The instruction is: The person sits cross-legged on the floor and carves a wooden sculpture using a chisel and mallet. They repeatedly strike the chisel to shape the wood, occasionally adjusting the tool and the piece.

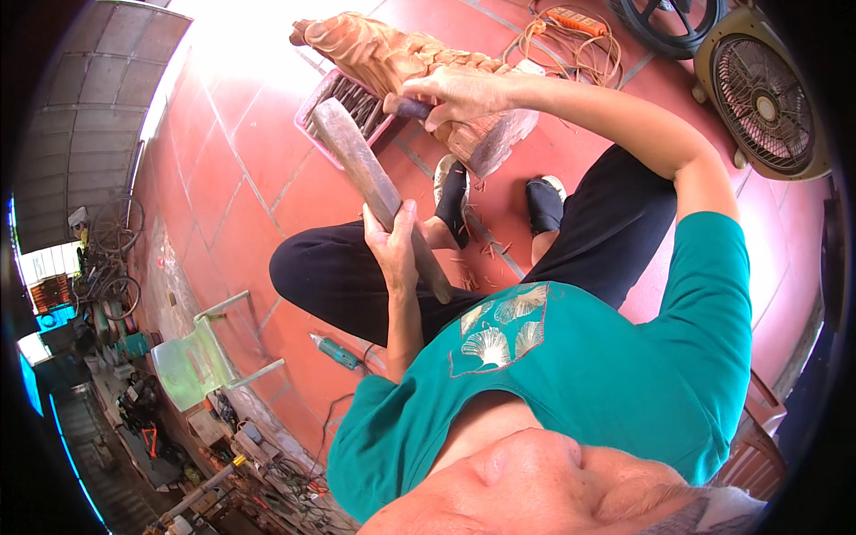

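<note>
And there's your left hand [392,245], closed firmly round the wooden club [364,174], thumb up along the wood, the thick end slanting up and away from you, the thin end down by your lap. Over to your right hand [459,96]: fingers wrapped about a short dark handle [414,109], pressed in close against the carved wooden figure [383,55]; whatever the handle's far end does, you can't tell from here. The carving stretches out beyond your feet, its blocky end nearest your dark shoes [453,203]. Just beside it, partly behind the club, sits a pink basket [323,148] packed with slim tools [349,100]. Wood shavings [473,219] litter the red tiles [259,152] between your feet! Farther out, a green power tool [337,351] lies left of your knee, near a pale green chair [190,364]; off right stands a fan [765,109].
</note>
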{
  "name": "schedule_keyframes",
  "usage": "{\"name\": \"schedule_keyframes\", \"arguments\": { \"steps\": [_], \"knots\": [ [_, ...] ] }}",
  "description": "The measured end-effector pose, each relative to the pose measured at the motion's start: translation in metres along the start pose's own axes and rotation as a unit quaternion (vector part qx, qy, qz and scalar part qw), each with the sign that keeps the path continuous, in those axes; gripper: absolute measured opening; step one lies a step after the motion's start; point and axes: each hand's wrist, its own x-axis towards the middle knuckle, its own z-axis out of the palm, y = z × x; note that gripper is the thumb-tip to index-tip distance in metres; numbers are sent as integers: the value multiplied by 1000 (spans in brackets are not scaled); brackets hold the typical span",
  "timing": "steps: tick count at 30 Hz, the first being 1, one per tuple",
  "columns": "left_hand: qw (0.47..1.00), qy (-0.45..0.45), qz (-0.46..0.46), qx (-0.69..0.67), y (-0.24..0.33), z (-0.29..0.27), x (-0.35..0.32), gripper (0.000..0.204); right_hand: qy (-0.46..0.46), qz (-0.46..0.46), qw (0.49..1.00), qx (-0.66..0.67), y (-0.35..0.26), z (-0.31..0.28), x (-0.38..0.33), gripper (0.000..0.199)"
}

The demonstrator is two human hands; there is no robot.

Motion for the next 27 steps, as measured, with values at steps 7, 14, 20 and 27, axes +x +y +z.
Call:
{"name": "schedule_keyframes", "arguments": {
  "steps": [7, 14, 20, 27],
  "knots": [
    [1000, -1, 10, -9, -1, 3, 0, 35, -26, 21, 999, -2, -2, -2, -13, 37],
    [1000, -15, 23, 5, 1, 4, -5, 36, -41, 7, 999, 18, -1, 5, -12, 37],
    [999, -22, 36, 12, 8, 8, -8, 35, -40, 7, 999, 19, -3, 4, -11, 37],
    [998, -31, 52, 14, 9, 6, -12, 38, -34, -4, 999, 18, 4, 11, -12, 36]
  ]
}}
